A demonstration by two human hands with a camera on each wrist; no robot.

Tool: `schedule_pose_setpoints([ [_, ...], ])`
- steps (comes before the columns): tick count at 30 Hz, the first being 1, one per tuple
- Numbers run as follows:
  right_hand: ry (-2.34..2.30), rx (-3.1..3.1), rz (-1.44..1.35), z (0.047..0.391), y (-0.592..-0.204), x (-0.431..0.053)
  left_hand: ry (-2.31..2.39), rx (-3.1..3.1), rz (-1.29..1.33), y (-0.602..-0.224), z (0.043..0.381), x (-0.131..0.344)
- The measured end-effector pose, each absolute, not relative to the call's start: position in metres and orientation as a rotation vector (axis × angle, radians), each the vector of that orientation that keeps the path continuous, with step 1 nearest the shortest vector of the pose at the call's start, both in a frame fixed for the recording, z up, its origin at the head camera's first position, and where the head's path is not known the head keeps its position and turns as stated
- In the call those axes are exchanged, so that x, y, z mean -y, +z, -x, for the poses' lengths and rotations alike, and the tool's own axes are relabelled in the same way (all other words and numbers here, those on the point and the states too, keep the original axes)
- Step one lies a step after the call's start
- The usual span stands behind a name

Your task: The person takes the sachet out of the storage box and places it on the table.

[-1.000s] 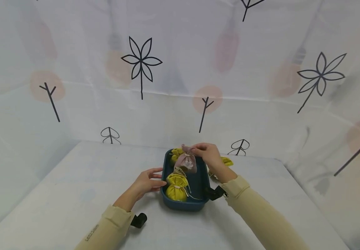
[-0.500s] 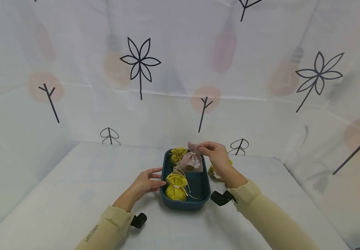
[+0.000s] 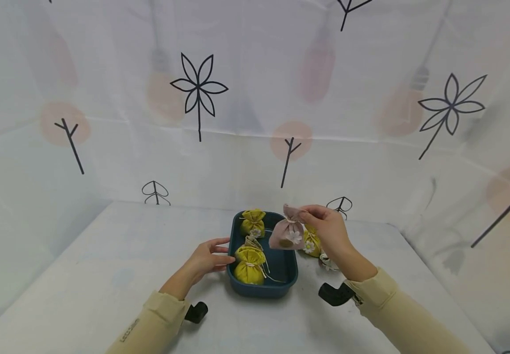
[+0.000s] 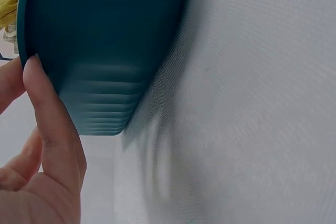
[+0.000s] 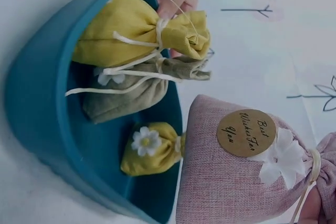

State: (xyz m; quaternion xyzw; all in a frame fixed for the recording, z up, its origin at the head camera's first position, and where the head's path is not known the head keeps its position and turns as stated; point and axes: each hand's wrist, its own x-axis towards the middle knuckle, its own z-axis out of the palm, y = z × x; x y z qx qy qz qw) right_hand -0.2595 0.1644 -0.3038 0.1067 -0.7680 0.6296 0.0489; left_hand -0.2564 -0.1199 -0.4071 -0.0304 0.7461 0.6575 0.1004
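My right hand [image 3: 331,231] pinches the gathered neck of a pink drawstring pouch [image 3: 287,236], raised over the right side of a blue bin [image 3: 261,292]. In the right wrist view the pouch shows a white cloth flower [image 5: 282,160] and a round "Best Wishes For You" sticker [image 5: 247,132]. My left hand [image 3: 203,257] touches the bin's left side near the rim, its fingers mostly straight. Inside the bin sit a yellow pouch [image 3: 249,270] in front, an olive-grey pouch [image 5: 128,90] beside it, and another yellow pouch [image 3: 253,223] at the back.
Right of the bin, partly behind my right hand, lie a yellow pouch [image 3: 310,242] with a flower and a pale pouch [image 3: 328,263]. A white cloth covers the table [image 3: 104,275]. A patterned curtain [image 3: 237,162] hangs behind it.
My right hand has carried the pink pouch rightward from above the bin's back left, uncovering the yellow pouch there. More of the pouches right of the bin shows. My left hand stays put.
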Motion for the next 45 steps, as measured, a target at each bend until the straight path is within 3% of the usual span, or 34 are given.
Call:
schedule_pose_setpoints([
  [27, 1.805, 2.334, -0.162, 0.226, -0.334, -0.227, 1.926, -2.217, 0.104, -0.405, 0.255, 0.119],
  [45, 1.784, 2.376, 0.081, 0.233, -0.379, -0.227, 1.929, -2.214, 0.108, -0.407, 0.257, 0.119],
])
